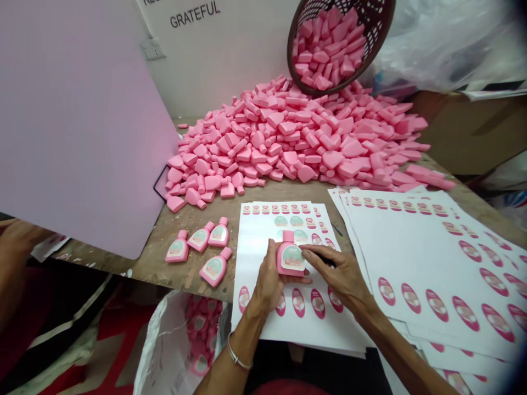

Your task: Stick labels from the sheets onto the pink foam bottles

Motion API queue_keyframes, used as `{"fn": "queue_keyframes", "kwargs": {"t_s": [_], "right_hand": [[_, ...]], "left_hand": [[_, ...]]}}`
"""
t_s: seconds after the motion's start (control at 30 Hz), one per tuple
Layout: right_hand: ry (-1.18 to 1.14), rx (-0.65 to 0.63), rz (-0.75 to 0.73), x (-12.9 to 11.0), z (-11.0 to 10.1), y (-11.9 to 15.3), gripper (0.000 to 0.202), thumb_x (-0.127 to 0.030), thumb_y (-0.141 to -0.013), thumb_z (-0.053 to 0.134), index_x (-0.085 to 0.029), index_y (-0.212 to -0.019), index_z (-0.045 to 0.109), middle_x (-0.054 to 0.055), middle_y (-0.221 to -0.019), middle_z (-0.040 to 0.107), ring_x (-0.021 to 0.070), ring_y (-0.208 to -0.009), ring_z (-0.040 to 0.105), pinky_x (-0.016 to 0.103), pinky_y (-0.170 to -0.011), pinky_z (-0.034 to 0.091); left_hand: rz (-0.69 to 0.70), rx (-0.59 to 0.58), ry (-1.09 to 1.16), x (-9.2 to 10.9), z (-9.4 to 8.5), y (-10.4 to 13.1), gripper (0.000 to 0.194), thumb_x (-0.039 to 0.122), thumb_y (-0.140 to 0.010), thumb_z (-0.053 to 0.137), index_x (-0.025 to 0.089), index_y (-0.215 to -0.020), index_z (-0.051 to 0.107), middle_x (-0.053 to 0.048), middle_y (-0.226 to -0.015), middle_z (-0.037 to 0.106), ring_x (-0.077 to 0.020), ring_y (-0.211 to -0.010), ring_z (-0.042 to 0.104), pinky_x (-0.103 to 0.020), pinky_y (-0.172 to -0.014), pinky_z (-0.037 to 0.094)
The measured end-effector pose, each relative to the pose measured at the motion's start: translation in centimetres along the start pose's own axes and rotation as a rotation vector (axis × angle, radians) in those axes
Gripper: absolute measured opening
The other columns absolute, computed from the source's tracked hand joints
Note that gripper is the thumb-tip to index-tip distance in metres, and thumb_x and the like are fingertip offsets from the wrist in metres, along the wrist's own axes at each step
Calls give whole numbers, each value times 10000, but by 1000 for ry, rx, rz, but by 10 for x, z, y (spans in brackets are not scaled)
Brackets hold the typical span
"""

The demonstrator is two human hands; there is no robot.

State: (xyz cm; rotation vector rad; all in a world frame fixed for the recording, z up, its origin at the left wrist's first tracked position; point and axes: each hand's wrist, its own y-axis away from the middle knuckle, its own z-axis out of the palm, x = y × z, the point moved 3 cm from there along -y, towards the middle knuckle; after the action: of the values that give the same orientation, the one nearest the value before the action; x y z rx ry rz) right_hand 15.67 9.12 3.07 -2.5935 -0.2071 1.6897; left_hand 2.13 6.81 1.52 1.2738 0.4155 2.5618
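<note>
Above a sheet of stickers (263, 241), a pink bottle (288, 255) stands upright in my left hand (269, 274), whose fingers wrap round its left side and base. On the bottle's face lies a pale green label with a picture. My right hand (343, 274) touches the label's upper right edge with thumb and fingertips; whether it pinches anything there I cannot make out. Left of the sheet lie several labelled pink bottles (214, 267). Green round-topped stickers remain visible on the sheet just beyond the held bottle.
A big heap of unlabelled pink bottles (263, 137) covers the table's back, under a tipped brown basket (293, 60). More sticker sheets (411, 241) lie at right. A white sack (158, 334) holds labelled bottles below the edge. A pale panel (90, 126) and another person's arm (12, 263) are at left.
</note>
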Motion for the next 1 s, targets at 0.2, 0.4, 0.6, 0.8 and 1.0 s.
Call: {"fn": "queue_keyframes", "kwargs": {"t_s": [0.2, 0.4, 0.6, 0.8, 1.0], "right_hand": [[-13, -7, -12, -3, 2, 1, 256, -423, -781, 625, -232, -903, 745, 41, -898, 733, 208, -824, 661, 329, -751, 526], [26, -9, -58, -2, 3, 1, 232, -398, -795, 620, -242, -918, 740, 35, -904, 731, 199, -827, 656, 327, -752, 517], [50, -4, -92, -5, 5, 1, 218, -390, -810, 613, -249, -928, 732, 32, -912, 725, 191, -825, 641, 320, -732, 507], [64, 13, -119, -7, 5, 2, 214, -387, -820, 602, -247, -920, 730, 37, -886, 721, 189, -814, 631, 322, -725, 499], [90, 5, -166, -6, 8, 3, 220, -387, -837, 592, -247, -954, 715, 30, -867, 706, 182, -811, 609, 318, -719, 481]], "left_hand": [[-4, -6, 18, -1, -2, 0, 583, 578, -900, 355, 108, -1082, 648, -111, -924, 704, -190, -732, 680, -348, -683, 589], [-5, -4, 44, 1, -3, 1, 572, 576, -894, 376, 108, -1078, 648, -111, -905, 706, -195, -731, 682, -350, -677, 590], [-7, -1, 40, 5, -3, 3, 552, 559, -900, 379, 105, -1082, 635, -116, -929, 700, -196, -751, 679, -344, -669, 591], [3, -33, 53, 8, -2, 4, 564, 581, -882, 400, 103, -1069, 635, -123, -942, 690, -205, -778, 672, -349, -676, 589], [61, -71, -29, 10, -2, 8, 495, 537, -837, 523, 108, -1073, 601, -106, -933, 654, -199, -798, 653, -331, -679, 583]]}}
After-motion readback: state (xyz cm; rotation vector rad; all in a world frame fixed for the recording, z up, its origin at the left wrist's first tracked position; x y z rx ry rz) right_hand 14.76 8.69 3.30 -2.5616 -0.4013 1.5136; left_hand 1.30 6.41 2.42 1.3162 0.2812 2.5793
